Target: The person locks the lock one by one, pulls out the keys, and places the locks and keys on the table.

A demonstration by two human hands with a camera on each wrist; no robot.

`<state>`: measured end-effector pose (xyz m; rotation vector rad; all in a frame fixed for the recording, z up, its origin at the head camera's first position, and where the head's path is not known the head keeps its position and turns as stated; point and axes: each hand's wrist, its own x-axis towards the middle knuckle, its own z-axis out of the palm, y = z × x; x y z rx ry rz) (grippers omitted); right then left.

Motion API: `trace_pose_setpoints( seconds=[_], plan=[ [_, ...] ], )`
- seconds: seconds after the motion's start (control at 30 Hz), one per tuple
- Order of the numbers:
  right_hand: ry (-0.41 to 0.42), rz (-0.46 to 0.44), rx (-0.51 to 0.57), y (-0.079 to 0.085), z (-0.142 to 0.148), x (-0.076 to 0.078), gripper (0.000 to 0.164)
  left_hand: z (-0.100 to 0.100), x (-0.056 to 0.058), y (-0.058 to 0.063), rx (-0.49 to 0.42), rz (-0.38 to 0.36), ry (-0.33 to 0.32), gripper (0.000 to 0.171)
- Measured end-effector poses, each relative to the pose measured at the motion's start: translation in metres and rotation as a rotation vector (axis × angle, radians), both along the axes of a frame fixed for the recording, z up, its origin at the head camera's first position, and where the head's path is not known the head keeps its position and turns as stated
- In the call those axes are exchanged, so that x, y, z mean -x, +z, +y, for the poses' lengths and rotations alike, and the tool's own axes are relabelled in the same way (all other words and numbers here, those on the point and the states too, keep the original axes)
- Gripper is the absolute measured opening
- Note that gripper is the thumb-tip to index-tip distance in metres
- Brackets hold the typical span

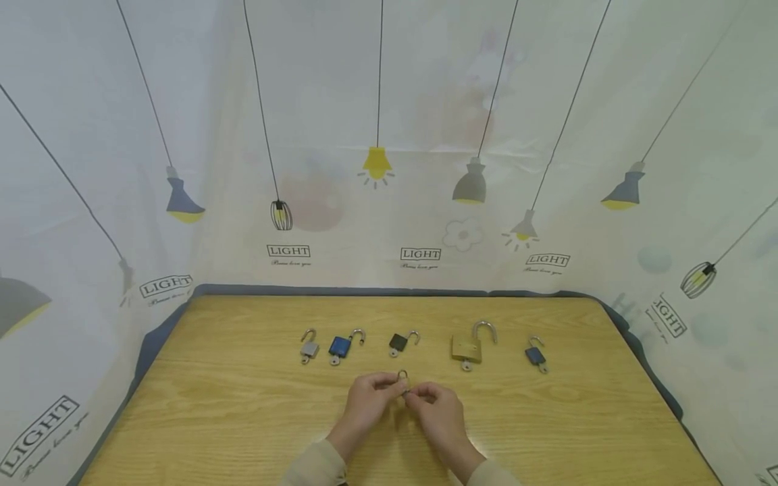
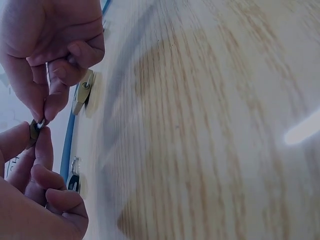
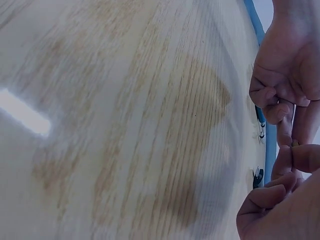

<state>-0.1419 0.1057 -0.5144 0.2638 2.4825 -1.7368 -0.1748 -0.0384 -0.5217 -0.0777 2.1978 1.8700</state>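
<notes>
Fingers of the left hand [image 1: 368,399] pinched a small padlock [image 2: 33,134] above the surface [image 1: 243,405], while those of the right hand [image 1: 441,409] pinched at its lower end; five opened padlocks [image 1: 466,349] lay beyond.

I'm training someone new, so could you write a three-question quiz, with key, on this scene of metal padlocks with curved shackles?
1. How many metal padlocks with curved shackles lie on the yellow-brown wood-grain table?

2. True or false: the large, squarish, brass-coloured padlock has its shackle open.

3. At what object do the fingertips of the left grip and right grip meet?

Key: 1. Five. 2. True. 3. A small metal padlock.
</notes>
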Motion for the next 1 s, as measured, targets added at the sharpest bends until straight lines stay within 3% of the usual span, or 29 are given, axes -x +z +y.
trace_pose_setpoints(
  seconds=[0.43, 1.0],
  plan=[
    [-0.093, 0.020, 0.019, -0.0059, -0.0064, 0.0008, 0.012, 0.0021, -0.0022, 0.0028, 0.018, 0.006, 0.023, 0.032],
    [-0.055, -0.036, 0.085, -0.0023, -0.0077, -0.0031, 0.016, 0.0007, -0.0034, 0.0021, 0.004, -0.036, 0.027, 0.032]
  ],
)
